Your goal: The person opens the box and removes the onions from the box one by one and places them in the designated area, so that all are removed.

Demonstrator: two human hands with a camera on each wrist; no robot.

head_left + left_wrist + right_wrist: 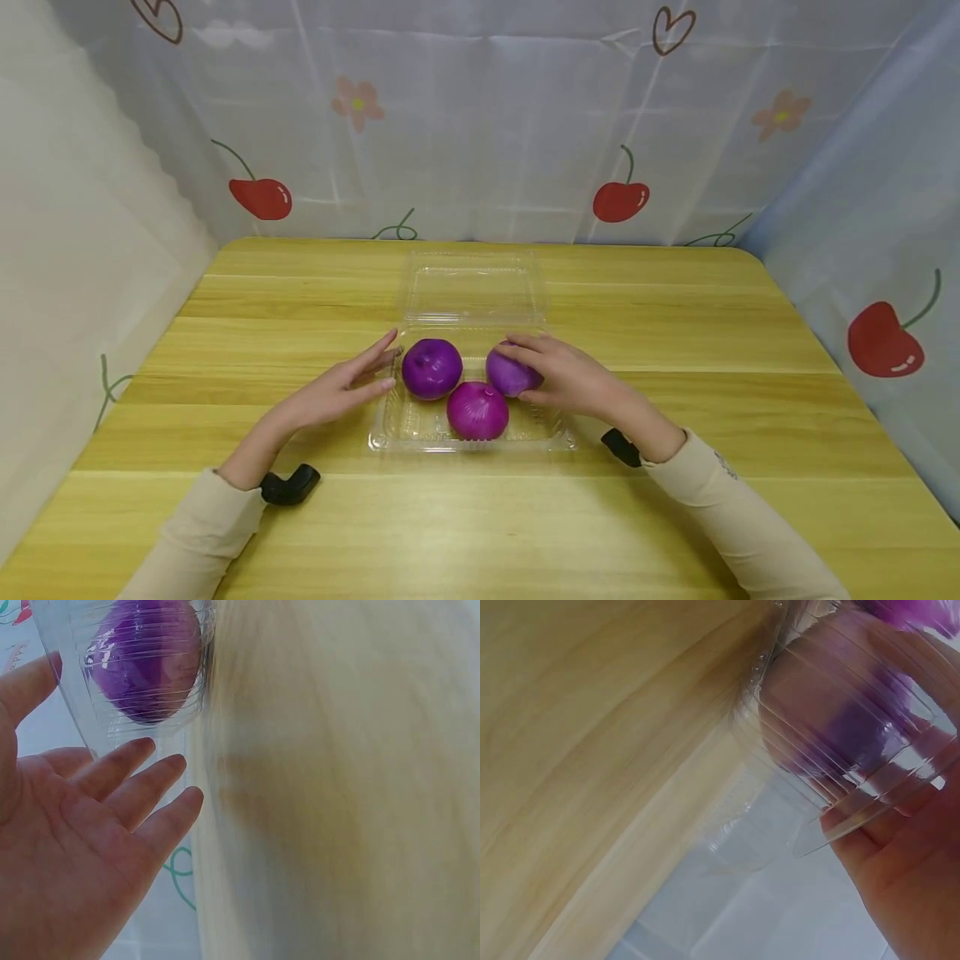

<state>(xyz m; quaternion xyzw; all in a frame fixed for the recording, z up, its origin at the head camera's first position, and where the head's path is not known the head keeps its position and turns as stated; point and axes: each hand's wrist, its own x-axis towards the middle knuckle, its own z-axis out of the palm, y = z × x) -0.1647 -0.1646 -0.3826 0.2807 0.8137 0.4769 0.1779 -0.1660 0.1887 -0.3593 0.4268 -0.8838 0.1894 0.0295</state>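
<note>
Three purple onions (477, 413) sat inside the clear plastic box (420, 423), its lid (474, 292) not yet down. The right hand (576, 379) gripped one; the left hand (326, 398), fingers stretched, held nothing.

A wood-grained table (675, 333) (yellowish, round-cornered) carries an open clear plastic container (420, 427).

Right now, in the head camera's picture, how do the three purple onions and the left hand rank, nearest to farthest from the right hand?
From the right hand:
1. Right onion, in its grasp.
2. Front onion, near the clear box's front middle.
3. Left onion, inside the box's left side.
4. Left hand, at the box's left edge.
</note>
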